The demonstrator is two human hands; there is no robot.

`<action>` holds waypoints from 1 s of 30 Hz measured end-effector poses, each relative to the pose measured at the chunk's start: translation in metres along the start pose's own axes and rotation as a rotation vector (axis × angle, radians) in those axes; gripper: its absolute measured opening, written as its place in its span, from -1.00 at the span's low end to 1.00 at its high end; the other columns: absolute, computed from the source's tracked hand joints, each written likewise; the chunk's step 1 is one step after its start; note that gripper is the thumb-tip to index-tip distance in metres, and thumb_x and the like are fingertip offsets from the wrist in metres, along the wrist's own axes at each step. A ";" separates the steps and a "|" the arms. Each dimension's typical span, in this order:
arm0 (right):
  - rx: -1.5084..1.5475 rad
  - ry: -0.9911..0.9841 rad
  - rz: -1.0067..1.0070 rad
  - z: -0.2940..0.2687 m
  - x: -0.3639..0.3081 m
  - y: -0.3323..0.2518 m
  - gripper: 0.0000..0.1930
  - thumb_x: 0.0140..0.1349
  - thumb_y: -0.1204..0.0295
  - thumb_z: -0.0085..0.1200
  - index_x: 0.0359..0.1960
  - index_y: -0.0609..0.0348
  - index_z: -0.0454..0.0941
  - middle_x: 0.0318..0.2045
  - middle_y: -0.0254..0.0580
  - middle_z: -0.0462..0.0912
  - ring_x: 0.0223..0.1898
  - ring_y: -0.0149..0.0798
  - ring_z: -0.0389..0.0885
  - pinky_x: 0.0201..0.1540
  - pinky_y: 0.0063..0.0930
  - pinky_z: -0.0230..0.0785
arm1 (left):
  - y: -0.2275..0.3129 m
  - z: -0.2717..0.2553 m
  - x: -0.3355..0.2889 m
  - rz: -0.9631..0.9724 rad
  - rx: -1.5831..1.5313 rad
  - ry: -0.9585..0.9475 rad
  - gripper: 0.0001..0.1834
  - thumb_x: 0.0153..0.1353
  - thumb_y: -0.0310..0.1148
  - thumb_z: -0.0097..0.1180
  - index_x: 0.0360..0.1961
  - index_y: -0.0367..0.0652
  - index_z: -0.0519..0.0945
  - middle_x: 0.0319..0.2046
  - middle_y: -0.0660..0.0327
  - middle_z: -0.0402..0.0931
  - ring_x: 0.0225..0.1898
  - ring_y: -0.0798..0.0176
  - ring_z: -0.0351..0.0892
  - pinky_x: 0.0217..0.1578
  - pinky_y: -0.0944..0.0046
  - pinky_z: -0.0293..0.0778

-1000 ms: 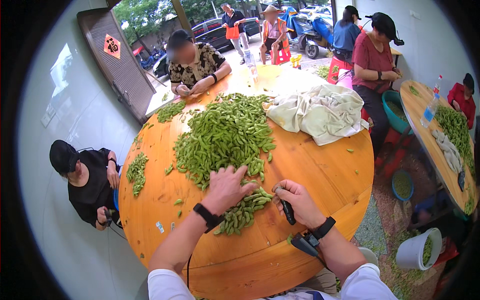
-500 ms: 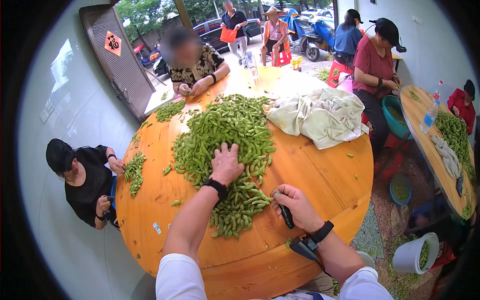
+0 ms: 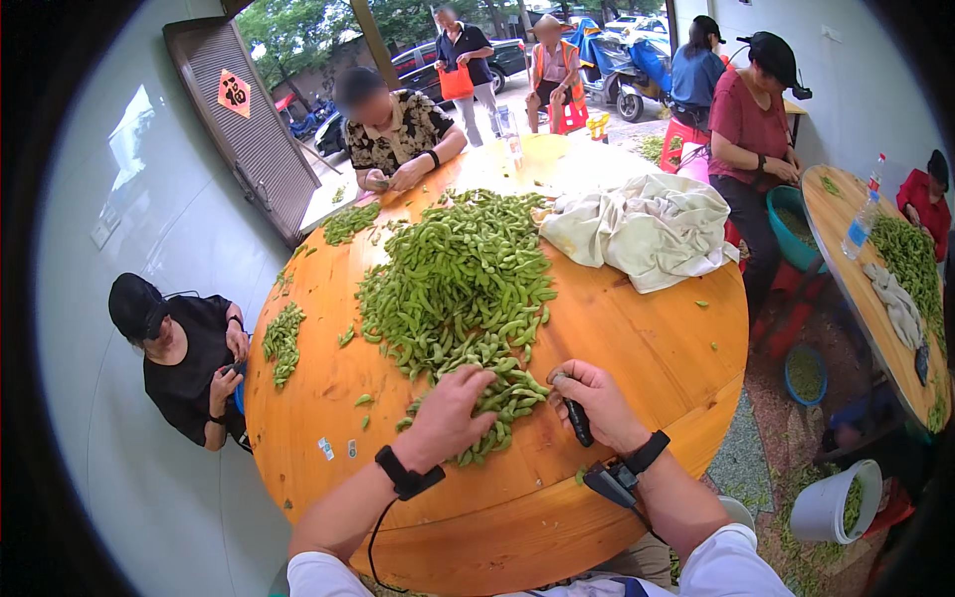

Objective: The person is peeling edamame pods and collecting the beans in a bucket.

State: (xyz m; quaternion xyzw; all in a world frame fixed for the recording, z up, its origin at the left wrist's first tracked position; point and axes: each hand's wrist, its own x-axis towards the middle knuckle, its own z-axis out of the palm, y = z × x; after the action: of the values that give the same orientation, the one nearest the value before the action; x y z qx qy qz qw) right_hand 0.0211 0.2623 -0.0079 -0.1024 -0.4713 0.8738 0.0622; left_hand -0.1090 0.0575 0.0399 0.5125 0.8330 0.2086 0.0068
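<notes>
A large heap of green soybean pods [image 3: 453, 269] covers the middle of the round wooden table [image 3: 637, 358]. My left hand [image 3: 448, 413] rests at the near end of the heap, its fingers curved over the pods and its thumb apart from them. To its right, my right hand [image 3: 599, 406] is closed around a black-handled tool [image 3: 578, 423]; its working end is hidden by the fingers. A few pods lie close by that hand's fingertips. Both of my wrists wear black bands.
A crumpled white cloth [image 3: 642, 229] lies at the table's right. One co-worker [image 3: 189, 358] sits at the left, another [image 3: 398, 139] at the far side, each near a small pile of pods. A second table [image 3: 846, 219] and a white bucket [image 3: 831, 507] stand at the right.
My left hand has drawn back from the middle of the heap toward me, and the near pods are bunched under it. The right hand keeps its hold. The left co-worker's hands came together.
</notes>
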 end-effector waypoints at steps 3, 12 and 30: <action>0.012 0.002 0.006 0.001 -0.001 -0.001 -0.90 0.37 0.40 0.03 -0.20 0.14 0.51 -0.47 -0.34 0.57 -0.55 -0.53 0.53 -0.56 -0.67 0.43 | -0.002 -0.004 -0.003 0.023 -0.001 -0.063 -0.37 0.06 -0.19 0.34 0.16 -0.12 0.45 0.17 -0.02 0.39 0.16 -0.14 0.39 0.14 0.03 0.39; -0.045 0.003 -0.003 0.002 0.001 0.001 -0.89 0.37 0.41 0.02 -0.20 0.18 0.50 -0.46 -0.33 0.56 -0.53 -0.53 0.52 -0.53 -0.67 0.43 | -0.091 0.000 0.060 -0.435 0.171 0.088 0.02 0.03 0.23 0.26 0.34 -0.22 0.21 0.24 -0.24 0.20 0.15 -0.34 0.35 0.10 -0.11 0.40; -0.048 -0.033 -0.015 -0.001 -0.001 0.001 -0.84 0.36 0.34 0.07 -0.23 0.19 0.52 -0.46 -0.37 0.55 -0.53 -0.54 0.51 -0.53 -0.66 0.41 | -0.065 0.006 0.059 -0.262 0.037 0.055 -0.57 0.01 -0.33 0.17 -0.07 -0.30 0.54 -0.18 -0.04 0.54 -0.10 -0.13 0.53 -0.08 0.04 0.46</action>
State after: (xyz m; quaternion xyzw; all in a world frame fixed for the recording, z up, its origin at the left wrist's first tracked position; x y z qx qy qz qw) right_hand 0.0223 0.2621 -0.0090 -0.0856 -0.4940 0.8632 0.0586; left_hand -0.1912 0.0852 0.0231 0.3936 0.8963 0.2044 0.0014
